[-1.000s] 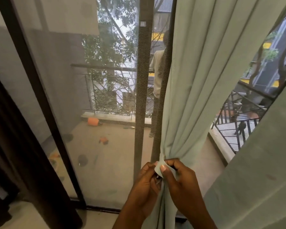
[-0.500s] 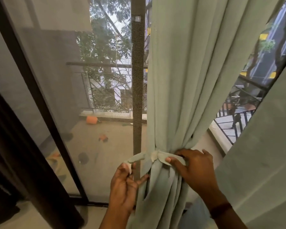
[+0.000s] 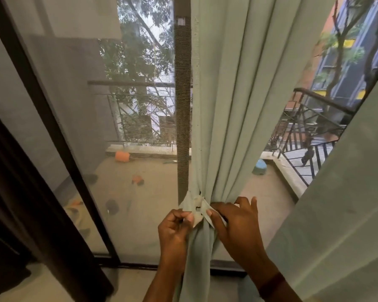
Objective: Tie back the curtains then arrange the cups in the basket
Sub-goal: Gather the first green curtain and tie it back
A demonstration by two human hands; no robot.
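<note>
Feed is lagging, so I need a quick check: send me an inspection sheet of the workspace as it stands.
Surface: balcony floor beyond the mesh screen; no table seen.
Job's things: pale green curtain gathered by a tieback; cups and basket not in view.
Clutter: orange container and blue bowl on the balcony.
Hands: left hand and right hand each pinch a tieback end.
Cables: nothing seen.
Surroundings: railing, trees.

Single head-worn wide-angle view, forward and slightly down, close before the curtain (image 3: 231, 105).
</note>
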